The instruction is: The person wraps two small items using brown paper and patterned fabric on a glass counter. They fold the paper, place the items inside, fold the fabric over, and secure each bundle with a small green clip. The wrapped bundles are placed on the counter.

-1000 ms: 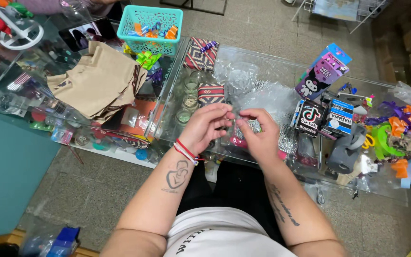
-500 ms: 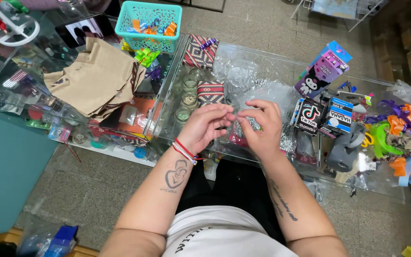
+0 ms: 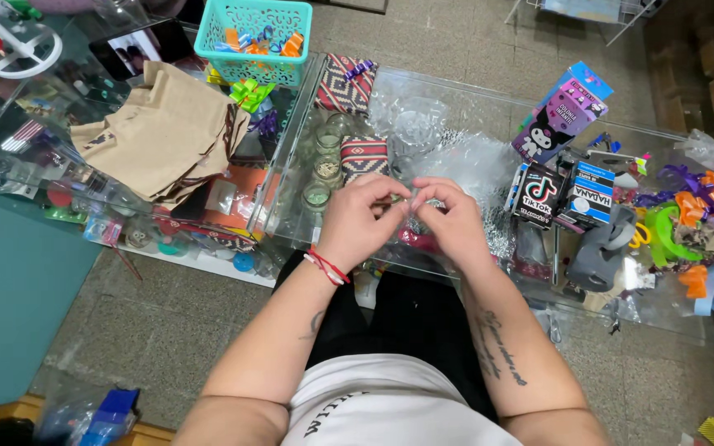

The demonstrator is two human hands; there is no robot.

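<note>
Colours and patterns on the glass counter

Basket (image 3: 254,37): turquoise, lattice-cut walls, holding orange and blue ribbon bows. Paper bags (image 3: 154,136): plain tan-brown. Two pouches (image 3: 364,157): red, black and white woven geometric pattern. Wrist cord on left hand (image 3: 365,219): red and white. Tall box (image 3: 562,111): purple with a black-and-white cartoon figure. Small boxes (image 3: 539,194): black and blue. Ribbon bows (image 3: 687,211): green, orange, purple. Tape dispenser (image 3: 601,252): grey.

Grey speckled stone floor (image 3: 473,37) under a glass-topped table (image 3: 489,99) — teal panel (image 3: 10,314) at left.
</note>
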